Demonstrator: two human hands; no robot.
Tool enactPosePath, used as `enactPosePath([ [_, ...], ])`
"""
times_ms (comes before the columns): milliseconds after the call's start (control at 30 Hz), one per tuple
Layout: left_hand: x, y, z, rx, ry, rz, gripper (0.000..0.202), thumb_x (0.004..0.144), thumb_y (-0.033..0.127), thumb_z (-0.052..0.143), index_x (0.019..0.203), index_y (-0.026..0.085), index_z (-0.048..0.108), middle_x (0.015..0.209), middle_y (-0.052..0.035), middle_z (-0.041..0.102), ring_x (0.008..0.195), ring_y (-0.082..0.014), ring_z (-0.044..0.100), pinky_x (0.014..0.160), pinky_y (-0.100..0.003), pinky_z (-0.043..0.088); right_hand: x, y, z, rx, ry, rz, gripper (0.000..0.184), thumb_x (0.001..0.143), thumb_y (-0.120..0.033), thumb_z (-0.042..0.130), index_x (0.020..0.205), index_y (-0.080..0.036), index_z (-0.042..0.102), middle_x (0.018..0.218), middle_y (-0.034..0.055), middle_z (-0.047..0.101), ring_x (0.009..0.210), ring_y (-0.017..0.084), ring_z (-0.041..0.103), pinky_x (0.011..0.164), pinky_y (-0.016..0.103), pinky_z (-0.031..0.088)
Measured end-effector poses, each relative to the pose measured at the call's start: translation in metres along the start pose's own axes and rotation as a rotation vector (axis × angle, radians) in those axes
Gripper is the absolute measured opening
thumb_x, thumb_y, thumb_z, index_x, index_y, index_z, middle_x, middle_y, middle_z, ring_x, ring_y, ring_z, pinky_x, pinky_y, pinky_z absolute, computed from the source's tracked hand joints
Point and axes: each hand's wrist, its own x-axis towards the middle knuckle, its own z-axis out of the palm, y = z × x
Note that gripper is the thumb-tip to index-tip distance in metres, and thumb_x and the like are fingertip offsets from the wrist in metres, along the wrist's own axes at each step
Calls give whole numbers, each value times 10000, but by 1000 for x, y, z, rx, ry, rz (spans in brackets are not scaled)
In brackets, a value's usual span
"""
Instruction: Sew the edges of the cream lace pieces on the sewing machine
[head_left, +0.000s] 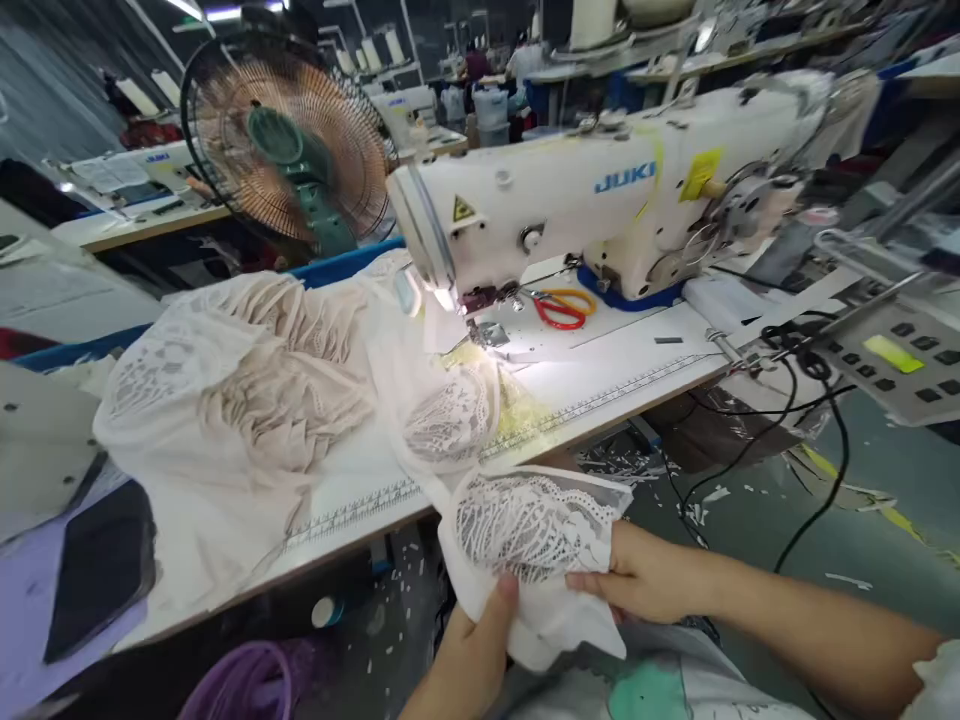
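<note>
At nine o'clock a dark phone (101, 565) is lying on the table (600, 385) edge, and at eleven o'clock a caged fan (289, 145) is standing behind the heap of pale fabric (247, 400). From that heap a white lace garment piece (529, 535) is trailing off the table's front edge; its long axis is running from the needle area at about twelve o'clock down toward six o'clock, with the free end pointing at the person's lap.

The left hand (469, 655), at six o'clock, is pinching the lower edge of the lace piece, thumb pressed on top and the remaining fingers hidden beneath the cloth. Just beside it, the right hand (637, 575) is gripping the piece's right edge, fingers curled over the fabric, the forearm reaching in from four o'clock.

Above them, the white JUKI sewing machine (600, 195) is sitting across the table, its lamp shining on the presser foot (487, 330). Orange-handled scissors (564, 305) are resting on the bed just right of the needle. At three o'clock a grey control panel (896, 360) is hanging off the table end, black cables (814, 440) drooping below it.
</note>
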Motion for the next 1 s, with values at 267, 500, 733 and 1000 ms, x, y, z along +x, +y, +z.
enactPosePath([
  [267, 6, 20, 4, 189, -215, 212, 615, 818, 623, 457, 1142, 127, 621, 1112, -129, 625, 1191, -267, 468, 1082, -360, 304, -18, 7, -5, 72, 51, 192, 495, 854, -604, 393, 599, -187, 466, 436, -19, 428, 350, 92, 369, 350, 203, 316],
  [500, 15, 39, -32, -170, -344, 81, 597, 649, 627, 669, 989, 136, 676, 1008, -119, 669, 1005, -296, 594, 930, -395, 451, -33, 3, -17, -290, -204, 22, 416, 900, -353, 319, 714, -215, 665, 570, 64, 600, 604, 203, 600, 683, 319, 513],
  [733, 54, 85, -39, -543, 223, 123, 379, 596, 300, 791, 891, 103, 656, 926, -114, 685, 948, -271, 626, 895, -371, 492, -17, 0, -12, -511, -284, 99, 174, 738, -166, 532, 721, -260, 677, 756, 49, 689, 722, 259, 636, 709, 366, 505],
  [1000, 56, 85, -15, -332, 209, 116, 528, 545, 461, 795, 909, 105, 656, 955, -133, 677, 958, -292, 617, 840, -373, 508, 39, -45, -85, -279, 473, 3, 333, 802, -496, 512, 960, -204, 543, 1011, 99, 573, 778, 218, 545, 703, 374, 436],
])
